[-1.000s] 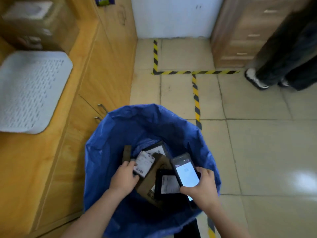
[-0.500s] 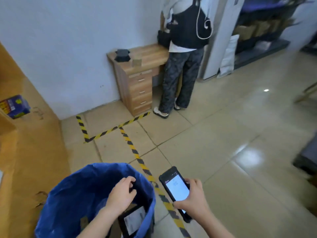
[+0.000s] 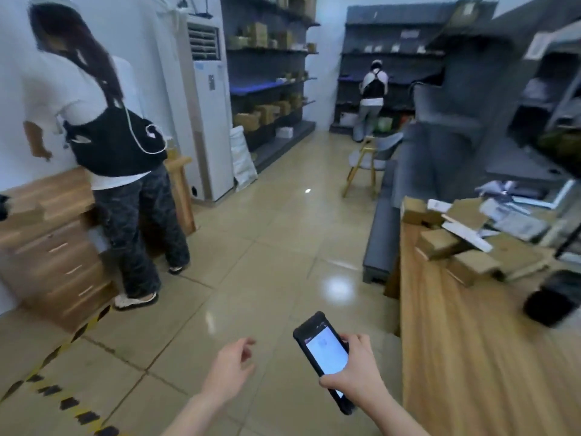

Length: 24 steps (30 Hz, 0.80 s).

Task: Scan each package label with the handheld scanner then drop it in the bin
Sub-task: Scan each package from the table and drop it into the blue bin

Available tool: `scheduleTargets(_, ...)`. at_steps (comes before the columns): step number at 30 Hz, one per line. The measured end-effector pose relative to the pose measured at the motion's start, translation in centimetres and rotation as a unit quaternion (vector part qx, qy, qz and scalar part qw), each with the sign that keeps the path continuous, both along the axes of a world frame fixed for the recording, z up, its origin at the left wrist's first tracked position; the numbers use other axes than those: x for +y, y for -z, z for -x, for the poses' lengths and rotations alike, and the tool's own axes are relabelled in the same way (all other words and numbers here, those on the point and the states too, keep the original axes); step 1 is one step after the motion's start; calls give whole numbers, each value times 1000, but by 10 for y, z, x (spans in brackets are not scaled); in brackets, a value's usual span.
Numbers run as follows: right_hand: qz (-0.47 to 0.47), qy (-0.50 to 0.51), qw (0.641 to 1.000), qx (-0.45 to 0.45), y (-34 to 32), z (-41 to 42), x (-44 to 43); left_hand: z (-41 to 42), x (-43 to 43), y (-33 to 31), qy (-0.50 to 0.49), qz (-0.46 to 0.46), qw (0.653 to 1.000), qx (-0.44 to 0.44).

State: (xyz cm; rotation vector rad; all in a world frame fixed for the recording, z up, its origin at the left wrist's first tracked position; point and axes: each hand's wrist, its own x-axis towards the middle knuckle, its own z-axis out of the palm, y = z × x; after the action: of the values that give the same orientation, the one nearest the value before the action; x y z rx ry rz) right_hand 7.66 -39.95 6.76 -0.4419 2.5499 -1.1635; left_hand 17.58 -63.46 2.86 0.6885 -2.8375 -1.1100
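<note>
Low in the middle of the view, the right hand (image 3: 353, 377) grips the handheld scanner (image 3: 325, 352), fingers wrapped round its lower half, its lit screen facing up. The left hand (image 3: 231, 369) hangs beside it over the floor (image 3: 267, 247), fingers loosely curled and holding nothing.

Cardboard packages (image 3: 465, 247) lie heaped on the far end of the table (image 3: 471, 366) at right, some tilted against each other, with a black bag-like item (image 3: 556, 297) just in front of them; what it is cannot be told. Wall shelves (image 3: 270, 73) farther back carry brown boxes.

The table's left edge runs just beside the right hand. A wide strip of tiled floor lies open between that edge and a drawer unit (image 3: 53, 256) at left, where a person (image 3: 119, 158) stands. Yellow-black tape (image 3: 63, 401) crosses the floor at lower left. A chair (image 3: 371, 158) stands well ahead.
</note>
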Motion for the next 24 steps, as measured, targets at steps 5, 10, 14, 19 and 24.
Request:
scheduleTargets(5,-2,102,995,-3,-4,38,82,92,63,1,93,-4,996,-6)
scheduleTargets(10,-18,194,981,-12,-1,78,141,177,112,7,179,-12,984,-5)
scheduleTargets(14,-48,260,964,-25,5,119,167,249,133,20,236,-14,972,-4)
scheduleTargets(19,-56,349,935,-24,11,184,180,355,148,28,311,-20,950,-3)
scheduleTargets(24,-64,428,901,-32,7,238,190,457,171,22,378,-13,925,24)
